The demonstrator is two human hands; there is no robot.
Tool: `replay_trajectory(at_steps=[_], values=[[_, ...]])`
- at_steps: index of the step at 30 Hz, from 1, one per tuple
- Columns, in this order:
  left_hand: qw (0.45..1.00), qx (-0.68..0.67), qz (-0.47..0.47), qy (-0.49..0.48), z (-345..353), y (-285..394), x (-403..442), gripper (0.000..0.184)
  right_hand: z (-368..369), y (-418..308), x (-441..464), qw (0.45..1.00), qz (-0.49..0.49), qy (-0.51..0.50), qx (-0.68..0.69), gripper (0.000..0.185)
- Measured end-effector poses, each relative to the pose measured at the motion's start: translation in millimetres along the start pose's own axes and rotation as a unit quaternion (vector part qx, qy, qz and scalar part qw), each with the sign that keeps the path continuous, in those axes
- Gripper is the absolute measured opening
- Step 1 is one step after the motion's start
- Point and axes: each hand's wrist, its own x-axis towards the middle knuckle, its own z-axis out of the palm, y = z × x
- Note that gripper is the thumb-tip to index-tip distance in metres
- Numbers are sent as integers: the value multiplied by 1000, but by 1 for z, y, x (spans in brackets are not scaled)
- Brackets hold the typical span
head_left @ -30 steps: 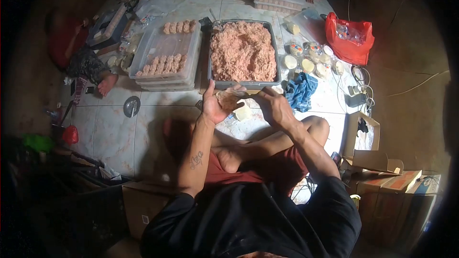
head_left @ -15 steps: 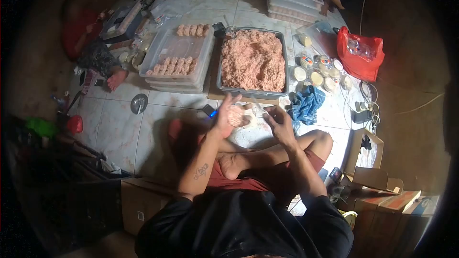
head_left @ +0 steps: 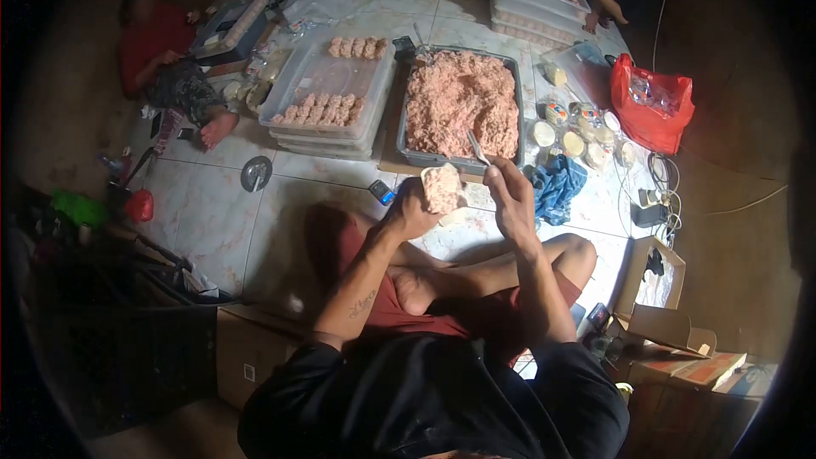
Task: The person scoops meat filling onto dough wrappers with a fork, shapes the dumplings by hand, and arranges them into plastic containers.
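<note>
Since half a second ago, the right hand (head_left: pixel 515 204) has moved forward towards the near rim of the dark grey rectangular tray (head_left: pixel 425 157), and the left hand (head_left: pixel 410 212) has turned so that the filled face of its wrapper shows plainly. The view itself has also shifted a little.

The left hand's fingers are curled around the side of a thin pale wrapper spread with pink minced filling (head_left: pixel 443 189), which stands just in front of the tray, above the tiled floor (head_left: pixel 314 191). The right hand's thumb and fingers pinch the handle of a slim silvery metal spoon (head_left: pixel 480 153); its bowl points at the pink minced mixture (head_left: pixel 459 89) heaped in the tray, though whether it touches cannot be told. A pale item (head_left: pixel 453 218) lies below the left hand, partly hidden by it.

Left of the tray, a stack of clear plastic boxes (head_left: pixel 319 81) carries rows of shaped pink pieces (head_left: pixel 321 110). A small dark device with a blue glow (head_left: pixel 382 193) lies near the left hand. To the right of the tray are a crumpled blue cloth (head_left: pixel 557 191), pale round stacks (head_left: pixel 573 146) and a bright red plastic bag (head_left: pixel 650 115). Farther left sits a person in a red top (head_left: pixel 157 42).
</note>
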Motion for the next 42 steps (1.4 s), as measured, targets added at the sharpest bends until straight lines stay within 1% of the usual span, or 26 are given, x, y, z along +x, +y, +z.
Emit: replay_trajectory(at_steps=[2, 3, 7, 9, 10, 12, 14, 16, 18, 19, 20, 22, 23, 26, 28, 30, 31, 32, 34, 35, 36, 38, 39, 40, 41, 42], values=[[993, 49, 28, 102, -3, -3, -5, 32, -11, 47, -15, 998, 50, -2, 24, 21], [995, -15, -30, 91, -6, -5, -2, 32, -6, 53, -27, 993, 93, -27, 60, 16], [982, -98, -56, 151, 2, -14, -1, 34, 6, 87, -55, 965, 164, -54, 198, 10], [987, -65, -50, 138, 5, -9, -2, 34, 4, 81, -53, 975, 141, -42, 170, 7], [990, -30, -45, 130, 7, -7, -4, 35, 3, 78, -47, 989, 91, -55, 107, 8], [996, 1, -42, 81, 11, -14, -5, 40, -3, 69, -39, 986, -51, -94, -131, 9], [991, 16, -127, 48, 13, -14, -6, 43, -15, 40, -31, 952, -163, -94, -240, 9], [985, 26, -168, 36, 12, -11, -5, 46, -19, 46, -31, 949, -164, -71, -261, 11], [980, -37, -166, 107, 7, -5, -2, 44, -21, 42, -38, 977, -38, -5, -210, 11], [983, -97, -147, 52, 1, -15, -3, 40, -20, 59, -41, 995, 12, 5, -96, 14], [983, -97, -149, 51, 1, -15, -3, 40, -19, 67, -46, 995, 14, 5, -94, 14], [991, 43, -104, 70, 1, -14, 0, 37, -17, 79, -55, 991, 117, -47, 53, 19], [992, 43, -103, 66, 1, -16, 0, 37, -14, 85, -59, 981, 140, -61, 120, 21], [963, -220, -129, 83, -1, -11, 1, 42, -6, 92, -66, 962, 163, -80, 203, 21], [969, -199, -130, 65, 0, -7, 0, 39, -3, 88, -64, 963, 148, -99, 205, 23], [976, -175, -129, 18, 12, -9, -6, 41, 8, 76, -58, 995, 17, -96, 28, 21], [991, -88, -96, -32, 10, -5, -7, 42, 7, 69, -54, 988, -61, -100, -104, 17], [990, -90, -98, -36, 15, -11, -12, 42, 3, 65, -50, 988, -57, -98, -104, 17], [981, 34, -91, 170, 24, -31, -21, 52, -7, 58, -44, 960, -140, -50, -238, 16], [981, 66, -155, 98, 10, -11, -7, 52, -10, 50, -45, 965, -118, -32, -232, 17], [981, 67, -153, 100, 0, -6, -2, 52, -13, 51, -46, 972, -108, -15, -209, 16], [988, -108, -109, 9, -15, -4, 0, 53, -18, 61, -52, 988, 9, -35, -149, 16], [988, -92, -121, -12, -15, -27, -6, 53, -17, 65, -57, 988, 9, -38, -149, 16], [988, -91, -121, -10, -14, -20, -1, 53, -15, 66, -61, 994, 80, -66, -34, 17], [984, -129, -104, 57, -10, -7, 5, 53, -13, 67, -65, 981, 151, -93, 82, 18], [975, -166, -87, 122, -6, 1, 8, 53, -10, 68, -67, 981, 150, -93, 82, 18]])
